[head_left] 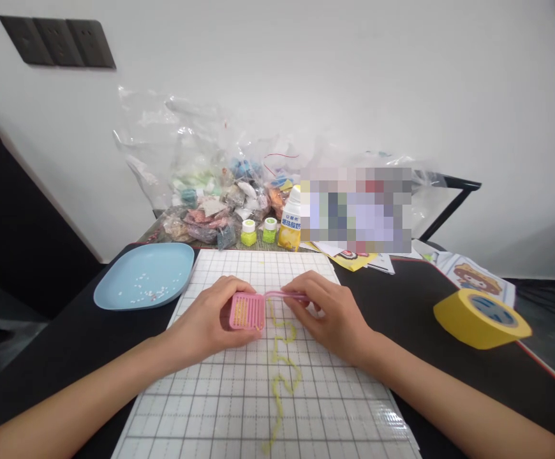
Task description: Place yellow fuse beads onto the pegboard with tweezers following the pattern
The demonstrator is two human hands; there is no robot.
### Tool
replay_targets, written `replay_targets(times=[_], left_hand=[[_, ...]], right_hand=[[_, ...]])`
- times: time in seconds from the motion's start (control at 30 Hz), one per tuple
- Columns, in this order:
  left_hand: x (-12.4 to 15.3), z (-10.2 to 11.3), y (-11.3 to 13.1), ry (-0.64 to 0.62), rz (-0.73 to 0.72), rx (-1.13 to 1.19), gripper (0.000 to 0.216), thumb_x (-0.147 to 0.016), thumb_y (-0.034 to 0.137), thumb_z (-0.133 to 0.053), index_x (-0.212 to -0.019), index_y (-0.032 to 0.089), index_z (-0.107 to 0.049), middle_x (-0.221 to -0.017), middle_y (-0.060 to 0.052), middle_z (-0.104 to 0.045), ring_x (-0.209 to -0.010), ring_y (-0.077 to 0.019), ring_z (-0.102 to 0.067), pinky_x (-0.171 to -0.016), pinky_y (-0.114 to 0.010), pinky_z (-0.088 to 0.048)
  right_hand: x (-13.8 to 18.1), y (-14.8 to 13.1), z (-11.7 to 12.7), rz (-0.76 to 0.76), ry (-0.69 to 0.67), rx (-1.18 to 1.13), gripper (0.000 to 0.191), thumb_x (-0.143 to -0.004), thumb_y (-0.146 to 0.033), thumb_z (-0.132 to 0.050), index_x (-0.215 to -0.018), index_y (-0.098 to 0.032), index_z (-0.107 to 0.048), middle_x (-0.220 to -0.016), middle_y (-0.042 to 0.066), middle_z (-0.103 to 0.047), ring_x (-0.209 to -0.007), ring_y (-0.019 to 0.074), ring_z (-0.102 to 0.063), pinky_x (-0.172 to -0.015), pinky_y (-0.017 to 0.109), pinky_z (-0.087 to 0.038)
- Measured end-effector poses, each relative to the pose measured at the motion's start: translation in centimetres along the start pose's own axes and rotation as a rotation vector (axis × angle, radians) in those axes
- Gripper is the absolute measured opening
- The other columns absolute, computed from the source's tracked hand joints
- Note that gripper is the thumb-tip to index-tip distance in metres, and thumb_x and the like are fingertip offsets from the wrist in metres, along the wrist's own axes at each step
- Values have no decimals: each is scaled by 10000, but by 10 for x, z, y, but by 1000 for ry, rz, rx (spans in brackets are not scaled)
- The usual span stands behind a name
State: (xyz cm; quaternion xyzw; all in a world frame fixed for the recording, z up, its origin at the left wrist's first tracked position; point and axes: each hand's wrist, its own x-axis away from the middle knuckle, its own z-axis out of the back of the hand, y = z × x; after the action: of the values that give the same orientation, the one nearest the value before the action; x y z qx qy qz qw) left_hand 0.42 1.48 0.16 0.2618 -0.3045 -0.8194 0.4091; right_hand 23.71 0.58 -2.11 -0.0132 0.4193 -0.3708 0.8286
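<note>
My left hand point(208, 319) is closed around a small pink square bead tray point(247, 311) with yellow beads in it, holding it on the white gridded mat point(268, 408). My right hand point(328, 312) pinches pink tweezers point(284, 295), whose tips point left to the tray's upper right corner. A winding line of small yellow beads point(282, 363) runs down the mat from just below the tray toward me.
A light blue plate point(146, 275) with a few small beads sits left of the mat. Clear bags of coloured beads point(210, 204), two small green-capped jars point(258, 232) and a glue bottle point(290, 223) stand behind. A yellow tape roll point(478, 317) lies right, near printed papers point(473, 274).
</note>
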Motion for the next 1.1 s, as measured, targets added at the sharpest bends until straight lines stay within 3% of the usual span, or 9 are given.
replay_targets(times=[0.13, 0.4, 0.9, 1.1], left_hand=[[0, -1, 1, 22, -2, 4, 356, -705, 288, -772, -996, 247, -570, -990, 1, -596, -911, -219, -584, -811, -361, -473], [-1, -1, 1, 10, 25, 14, 368, -699, 335, -777, -986, 240, -567, -976, -5, -595, -892, -222, -576, -793, -367, -464], [0, -1, 3, 17, 26, 1, 349, -715, 340, -777, -978, 234, -573, -973, -6, -603, -881, -222, -590, -775, -366, -480], [-1, 0, 1, -15, -8, 26, 365, -712, 314, -793, -983, 234, -563, -1004, -15, -584, -923, -228, -571, -816, -381, -470]], right_hand=[[0, -4, 1, 76, -82, -49, 102, -920, -209, -541, -957, -169, -627, -835, 33, -662, -671, 108, -594, -551, 217, -469], [0, -5, 2, 168, -122, -32, 133, -925, -210, -521, -950, -160, -642, -834, 40, -667, -667, 109, -589, -552, 220, -472], [0, -5, 1, 186, -140, 6, 154, -943, -230, -501, -938, -160, -638, -816, 41, -663, -671, 118, -597, -561, 226, -461], [-3, 2, 2, 80, -101, -69, 124, -929, -238, -536, -917, -168, -638, -811, 25, -664, -637, 93, -577, -541, 209, -439]])
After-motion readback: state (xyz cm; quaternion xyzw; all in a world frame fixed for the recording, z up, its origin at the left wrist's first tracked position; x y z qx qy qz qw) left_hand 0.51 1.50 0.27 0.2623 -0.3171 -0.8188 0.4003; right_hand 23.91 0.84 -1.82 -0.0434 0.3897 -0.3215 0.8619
